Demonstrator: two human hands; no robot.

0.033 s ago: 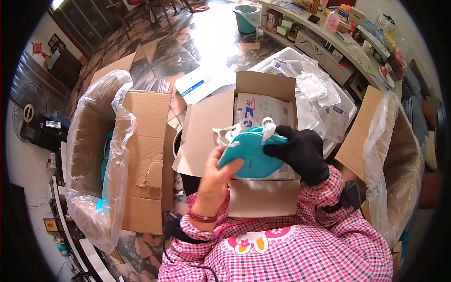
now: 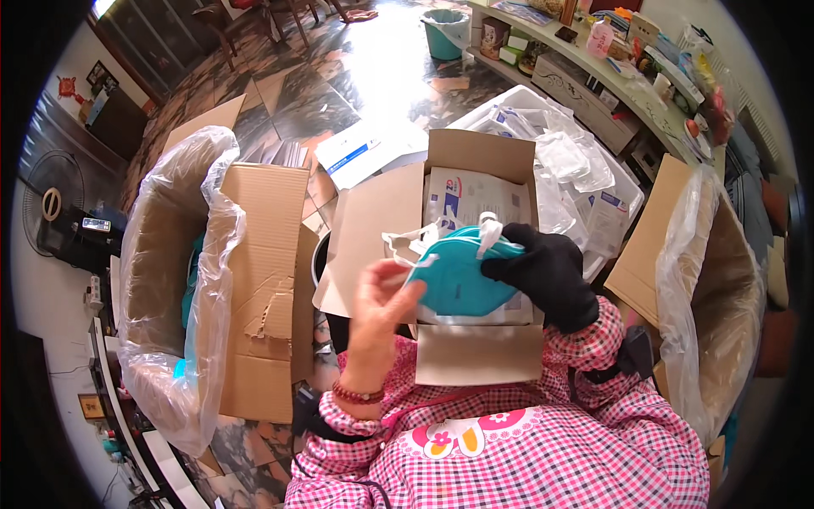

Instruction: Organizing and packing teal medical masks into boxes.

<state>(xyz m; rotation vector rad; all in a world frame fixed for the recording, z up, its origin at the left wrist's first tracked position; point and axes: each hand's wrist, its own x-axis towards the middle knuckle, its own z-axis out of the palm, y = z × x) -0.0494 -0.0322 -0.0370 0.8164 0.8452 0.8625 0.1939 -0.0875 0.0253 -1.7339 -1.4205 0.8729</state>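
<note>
A small stack of teal cup-shaped face masks (image 2: pixel 465 280) with white straps is held over a small open carton (image 2: pixel 476 356). My right hand (image 2: pixel 543 276), in a black glove, grips the stack's right edge with thumb and fingers. My bare left hand (image 2: pixel 386 297), slightly blurred, pinches the left edge near the loose straps (image 2: pixel 411 244). Inside the carton, under the masks, lie white printed packs (image 2: pixel 487 197). How many masks are in the stack cannot be made out.
Large cartons lined with clear plastic stand at left (image 2: pixel 216 288) and right (image 2: pixel 678 297); teal masks show in the left one. Behind the small carton is a white tub (image 2: pixel 623 182) of plastic packs. A flat white box (image 2: pixel 365 153) lies beside it. A teal bin (image 2: pixel 445 38) stands farther off.
My left hand has slid left toward the masks' edge, uncovering more of the front mask. The stack and my right hand have shifted slightly right and up.
</note>
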